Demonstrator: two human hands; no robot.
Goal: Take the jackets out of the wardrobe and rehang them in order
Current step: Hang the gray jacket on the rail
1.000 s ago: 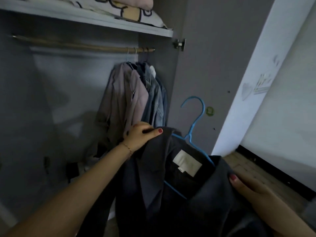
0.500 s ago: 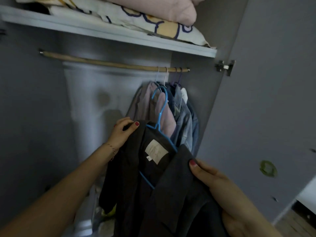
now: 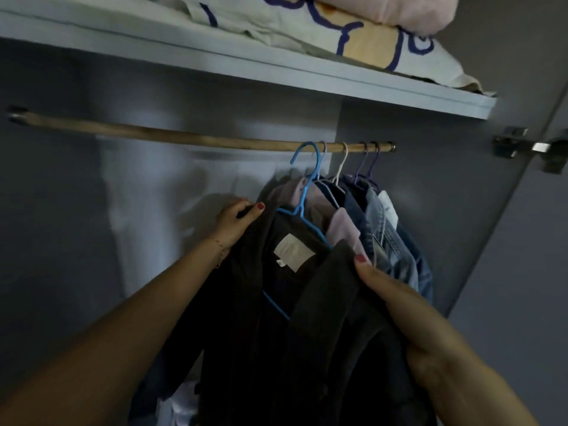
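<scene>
The left hand point(image 3: 236, 218) grips one shoulder of the dark jacket point(image 3: 307, 333) and the right hand point(image 3: 399, 305) grips the other, steadying it so the blue hanger point(image 3: 307, 179) hook reaches the rod point(image 3: 184, 138). Whether the hook rests on the rod cannot be determined; the jacket hem is cut off below

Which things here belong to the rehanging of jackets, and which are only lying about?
For the job: dark jacket on the blue hanger, held by left hand and right hand; wooden rail; jackets already hung.

Lying about: folded bedding on the shelf; door hinge.
</scene>
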